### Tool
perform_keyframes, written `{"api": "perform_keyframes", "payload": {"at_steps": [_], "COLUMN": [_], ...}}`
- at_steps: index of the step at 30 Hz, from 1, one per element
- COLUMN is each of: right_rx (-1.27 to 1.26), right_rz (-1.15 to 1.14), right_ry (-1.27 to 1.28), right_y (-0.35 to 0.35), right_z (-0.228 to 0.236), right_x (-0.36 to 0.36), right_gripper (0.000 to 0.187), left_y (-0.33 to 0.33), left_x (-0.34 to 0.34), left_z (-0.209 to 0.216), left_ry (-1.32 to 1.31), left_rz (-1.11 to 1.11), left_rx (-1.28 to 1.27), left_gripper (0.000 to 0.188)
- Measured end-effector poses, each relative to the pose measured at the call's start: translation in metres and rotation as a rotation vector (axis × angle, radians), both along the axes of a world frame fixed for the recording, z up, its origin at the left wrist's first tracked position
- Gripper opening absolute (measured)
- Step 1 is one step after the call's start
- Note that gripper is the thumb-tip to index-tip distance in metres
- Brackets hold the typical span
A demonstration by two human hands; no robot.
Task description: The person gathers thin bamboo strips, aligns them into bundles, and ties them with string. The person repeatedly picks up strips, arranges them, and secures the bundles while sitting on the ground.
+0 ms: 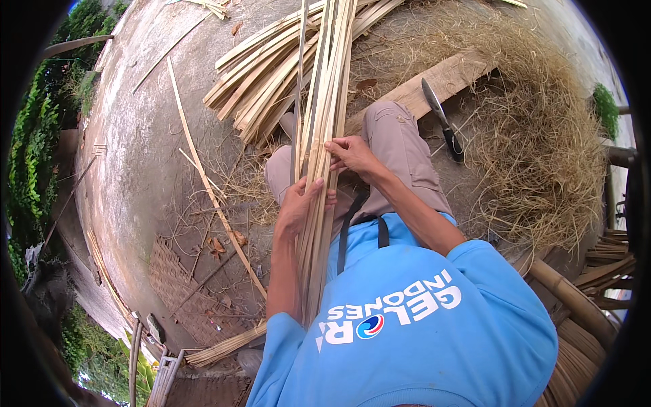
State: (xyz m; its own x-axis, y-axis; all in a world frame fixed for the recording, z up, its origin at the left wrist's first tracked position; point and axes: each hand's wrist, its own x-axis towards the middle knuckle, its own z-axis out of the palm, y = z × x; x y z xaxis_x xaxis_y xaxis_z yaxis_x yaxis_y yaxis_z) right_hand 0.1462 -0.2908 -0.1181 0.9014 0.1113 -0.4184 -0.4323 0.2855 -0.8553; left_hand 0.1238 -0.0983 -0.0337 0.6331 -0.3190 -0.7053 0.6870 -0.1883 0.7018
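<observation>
A long bundle of split bamboo strips (325, 95) runs lengthwise over my lap, from the far edge of the view down along my left side. My left hand (303, 201) is wrapped round the bundle from its left side, thumb on top. Slightly farther up, my right hand (352, 155) pinches at the bundle's right edge, thumb and forefinger on a strip. The undersides of both hands' fingers are partly hidden. A second, fanned pile of bamboo strips (261, 88) lies on the ground beyond my knees.
Right of my knee, a knife (442, 121) with a black handle leans over a wooden plank (444, 76). A wide heap of thin bamboo shavings (542, 142) spreads at the right. Loose strips (203, 169) and a woven mat (183, 295) lie at left. Bamboo poles (573, 302) stand at lower right.
</observation>
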Motion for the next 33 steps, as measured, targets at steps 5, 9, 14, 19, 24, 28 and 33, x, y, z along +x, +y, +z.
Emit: {"api": "perform_keyframes", "payload": {"at_steps": [5,9,14,19,24,28,33], "right_rx": [0.053,-0.814,-0.944,-1.172,-1.127,-1.108,-0.504], "right_rz": [-0.188,-0.040,-0.149,0.025,0.067,0.050,0.061], "right_ry": [0.056,-0.262,-0.321,-0.240,-0.215,-0.180,0.028], "right_y": [0.002,0.005,0.015,0.019,0.018,0.016,-0.011], "right_z": [0.004,-0.011,-0.014,-0.001,0.008,0.010,-0.020], "right_x": [0.016,0.004,0.003,0.008,0.016,0.018,0.013], "right_gripper": [0.034,0.028,0.033,0.032,0.030,0.030,0.028], "left_y": [0.022,0.031,0.026,0.022,0.018,0.013,0.009], "left_x": [0.021,0.025,0.013,0.016,0.008,0.005,0.001], "left_z": [0.004,-0.008,-0.030,-0.023,-0.022,-0.009,-0.017], "left_ry": [0.042,0.035,-0.064,-0.110,-0.116,-0.155,-0.228], "left_rz": [-0.082,-0.096,-0.120,-0.135,-0.128,-0.114,-0.173], "left_rx": [-0.027,0.050,0.181,0.224,0.211,0.230,0.191], "left_gripper": [0.030,0.026,0.029,0.029,0.029,0.027,0.030]}}
